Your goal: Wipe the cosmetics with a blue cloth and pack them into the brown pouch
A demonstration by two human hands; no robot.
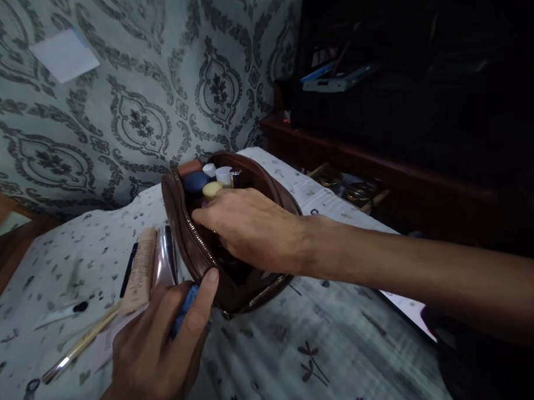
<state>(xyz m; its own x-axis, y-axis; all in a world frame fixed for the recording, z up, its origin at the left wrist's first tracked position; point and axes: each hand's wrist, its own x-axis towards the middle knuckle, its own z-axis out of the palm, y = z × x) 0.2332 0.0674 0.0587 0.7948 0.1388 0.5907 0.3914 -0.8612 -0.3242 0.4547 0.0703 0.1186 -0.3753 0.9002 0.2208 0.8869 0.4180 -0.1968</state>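
Observation:
A brown zippered pouch (187,249) lies unzipped on the bed-like printed cloth. My right hand (250,227) reaches down into it; the fingertips are hidden inside, so whatever they hold does not show. Near that hand in the pouch are a dark blue rounded item (196,182), a cream-coloured round top (212,190), a white cap (224,176) and a dark shiny tube (236,178). My left hand (160,344) is at the pouch's near left edge, thumb stretched toward the zipper. A blue fuzzy-looking thing (183,312) shows between its thumb and curled fingers.
Left of the pouch lie a beige tube (140,271), a silvery pink tube (164,256), a wooden-handled brush (79,345) and a small clear tube with a black tip (63,314). A lit screen (409,312) sits under my right forearm. Dark red furniture (335,148) stands behind.

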